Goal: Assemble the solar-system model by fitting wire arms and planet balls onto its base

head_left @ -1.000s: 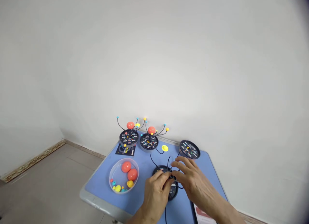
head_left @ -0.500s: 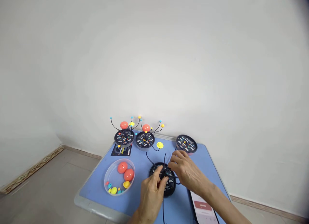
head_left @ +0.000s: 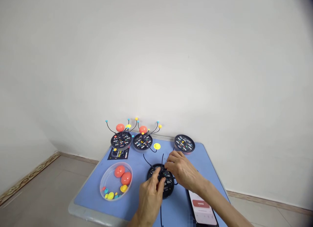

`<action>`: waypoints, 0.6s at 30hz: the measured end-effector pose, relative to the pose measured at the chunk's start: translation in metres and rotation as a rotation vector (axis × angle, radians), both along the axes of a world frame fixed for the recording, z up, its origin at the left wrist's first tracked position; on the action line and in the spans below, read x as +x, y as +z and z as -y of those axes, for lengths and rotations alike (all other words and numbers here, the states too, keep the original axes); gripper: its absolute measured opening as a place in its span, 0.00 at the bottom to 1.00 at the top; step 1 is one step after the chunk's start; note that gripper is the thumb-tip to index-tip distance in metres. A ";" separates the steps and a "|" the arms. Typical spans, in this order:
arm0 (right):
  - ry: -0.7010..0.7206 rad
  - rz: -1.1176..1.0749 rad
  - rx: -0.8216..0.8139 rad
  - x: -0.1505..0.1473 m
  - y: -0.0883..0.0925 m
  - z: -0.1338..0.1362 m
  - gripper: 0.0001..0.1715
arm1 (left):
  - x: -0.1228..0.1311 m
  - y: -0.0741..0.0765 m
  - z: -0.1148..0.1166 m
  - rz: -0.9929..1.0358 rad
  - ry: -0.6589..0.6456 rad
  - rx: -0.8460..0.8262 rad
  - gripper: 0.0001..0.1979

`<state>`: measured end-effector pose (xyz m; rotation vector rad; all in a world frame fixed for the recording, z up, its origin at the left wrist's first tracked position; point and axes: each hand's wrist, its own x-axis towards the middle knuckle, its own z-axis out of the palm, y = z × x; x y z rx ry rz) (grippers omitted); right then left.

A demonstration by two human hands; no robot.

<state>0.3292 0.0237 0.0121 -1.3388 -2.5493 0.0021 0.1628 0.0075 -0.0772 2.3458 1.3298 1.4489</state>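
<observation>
A round black solar system model base [head_left: 167,191] with printed labels lies on the table in front of me. Thin curved black rods [head_left: 147,160] spread out from its middle. My left hand [head_left: 150,196] has thumb and index finger closed around the dark centre post, which they mostly cover. On the far right side of the base, my right hand [head_left: 182,170] is bent with its fingertips pinched together at a black rod near the hub. The fingers hide most of that rod.
A clear round tray [head_left: 101,179] at left holds red, yellow and blue balls. Two models with balls on rods [head_left: 121,141] [head_left: 143,143] stand behind, beside a black card [head_left: 118,154]. Another base [head_left: 184,144] sits back right. A phone [head_left: 202,210] lies under my right forearm.
The whole view has shifted slightly, so things appear a little further left. Both hands keep nearly the same hold at the hub of the base.
</observation>
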 end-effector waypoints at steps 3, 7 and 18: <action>0.006 0.001 -0.014 -0.001 -0.001 -0.001 0.15 | 0.001 0.002 0.000 0.004 0.010 -0.027 0.23; 0.003 0.017 -0.011 -0.004 -0.002 -0.003 0.15 | 0.003 0.004 -0.001 0.011 0.013 -0.018 0.23; 0.014 0.114 -0.021 -0.008 -0.003 -0.004 0.13 | 0.003 0.004 -0.006 0.015 0.008 -0.053 0.17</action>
